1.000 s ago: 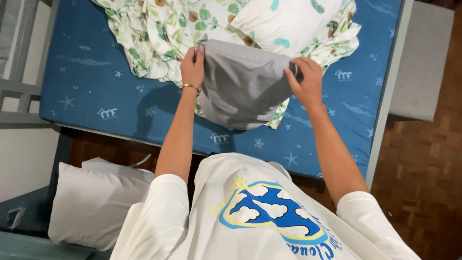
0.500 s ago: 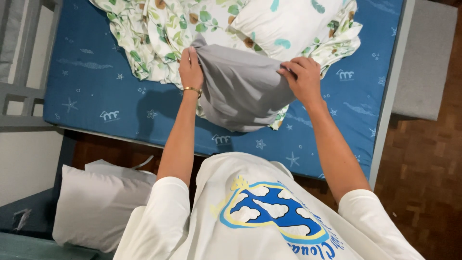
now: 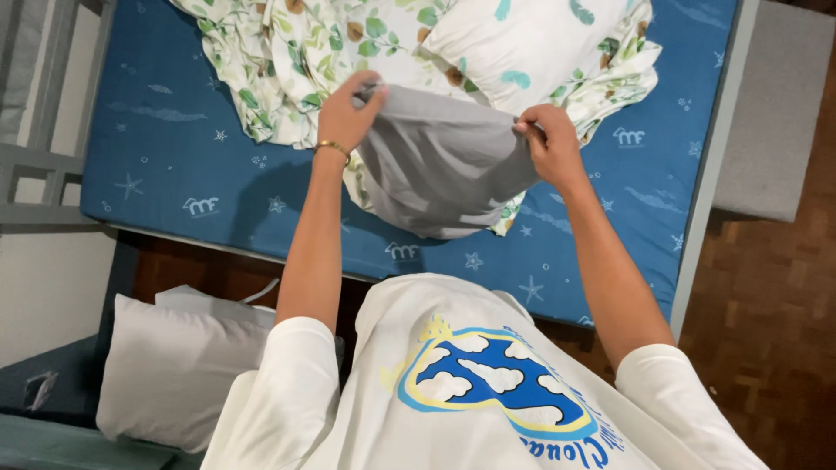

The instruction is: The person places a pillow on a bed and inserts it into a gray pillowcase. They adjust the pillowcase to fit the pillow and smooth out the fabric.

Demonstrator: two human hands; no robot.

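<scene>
Here a grey pillowcase (image 3: 440, 165) hangs stretched between two hands above a blue mattress (image 3: 174, 165) printed with pale stars. The left hand (image 3: 348, 113) pinches its upper left corner, fingers curled tight on the cloth, a gold bracelet (image 3: 332, 149) at the wrist. The right hand (image 3: 549, 144) grips the opposite corner the same way, knuckles up. Both arms reach forward and slightly inward, elbows nearly straight — the forearms frame the cloth. Just behind the pillowcase lies a crumpled leaf-print sheet (image 3: 296, 61) and a white pillow with teal leaf marks (image 3: 522, 43), both on the mattress. Lower left, beside the bed, a plain grey pillow (image 3: 174, 365) rests apart — near the person's white shirt (image 3: 453, 392).
</scene>
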